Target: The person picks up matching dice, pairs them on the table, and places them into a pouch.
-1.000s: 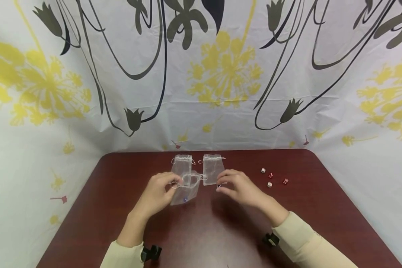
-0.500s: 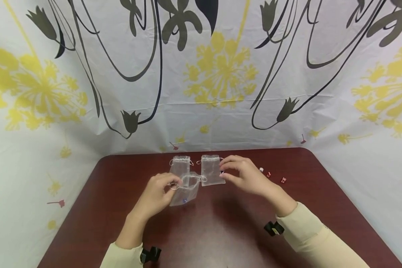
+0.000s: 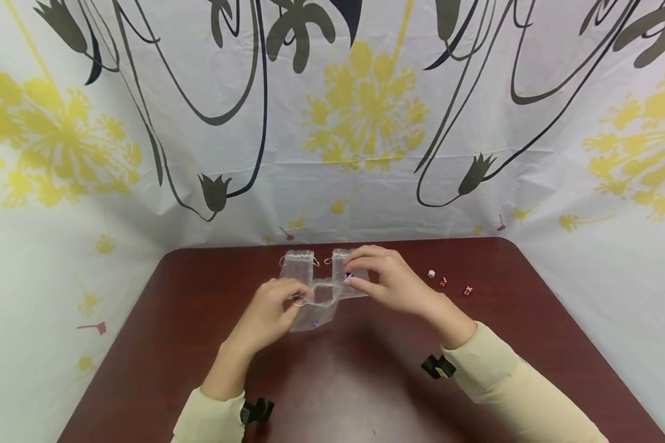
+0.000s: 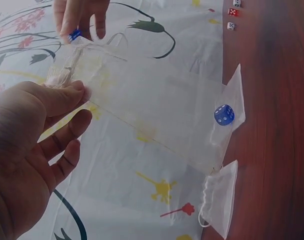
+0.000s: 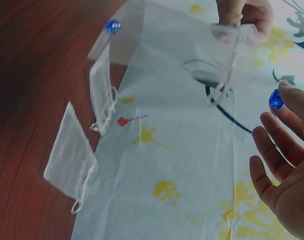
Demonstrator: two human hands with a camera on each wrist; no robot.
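Note:
My left hand (image 3: 271, 311) pinches the rim of a sheer white drawstring pouch (image 4: 157, 100), which hangs above the table with its mouth spread. A blue die (image 4: 224, 115) lies at the bottom inside it. Between thumb and fingertips, my right hand (image 3: 390, 280) holds a second blue die (image 5: 276, 99). In the left wrist view this held die is right at the pouch's mouth; from the head it appears just right of and above the opening. The other fingers of the right hand are spread loosely below the die in the right wrist view.
Two more sheer pouches, a left one (image 3: 296, 266) and a right one (image 5: 72, 155), lie flat at the table's back. Right of the hands are a white die (image 3: 431, 274) and two red dice (image 3: 468, 291). A patterned cloth (image 3: 366, 203) hangs behind the dark red table (image 3: 199, 295).
My right hand has carried its blue die up and leftward, closer to the pouch's mouth. The left hand, still gripping the pouch, has shifted slightly right.

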